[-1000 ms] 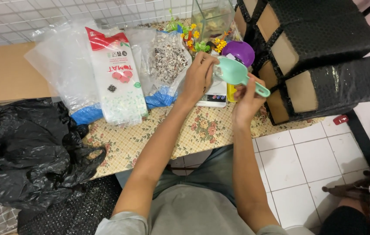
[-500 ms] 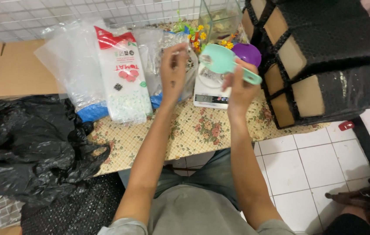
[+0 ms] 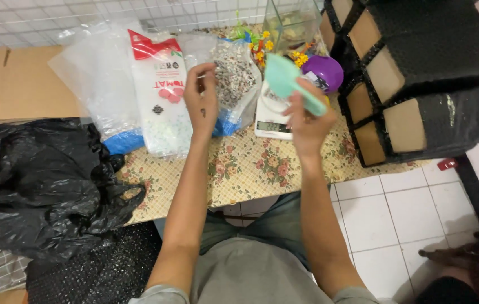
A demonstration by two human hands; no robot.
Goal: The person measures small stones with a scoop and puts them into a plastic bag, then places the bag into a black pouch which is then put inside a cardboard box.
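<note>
lap: the person sits at the table edge, grey shirt and dark green trousers at the bottom of the view, both bare forearms reaching forward.
floor: white tiles to the right; another person's foot [image 3: 455,254] shows at the lower right corner.
black bag: a crumpled black plastic bag [image 3: 36,186] lies on the left end of the table.
table: a floral cloth in yellow with pink flowers [image 3: 251,169] covers the top.
right hand: the right hand [image 3: 306,115] is closed around the handle of a scoop, held raised above the table.
scoop: the mint green plastic scoop [image 3: 282,76] has a smooth, flat-sided bowl pointing up and away, tilted left; it hovers over a small white kitchen scale [image 3: 271,119].
left hand: the left hand [image 3: 201,100] is lifted, fingers curled loosely inward; whether it pinches anything i cannot tell.
bags: just past the left hand, a clear bag of grey-white gravel [image 3: 234,81]; left of it a white printed pouch with red top [image 3: 159,93] and a large clear bag [image 3: 101,84].
far: a purple round lid [image 3: 323,72], a glass tank [image 3: 291,22], and black mesh-wrapped blocks [image 3: 420,73] stacked at right.
</note>
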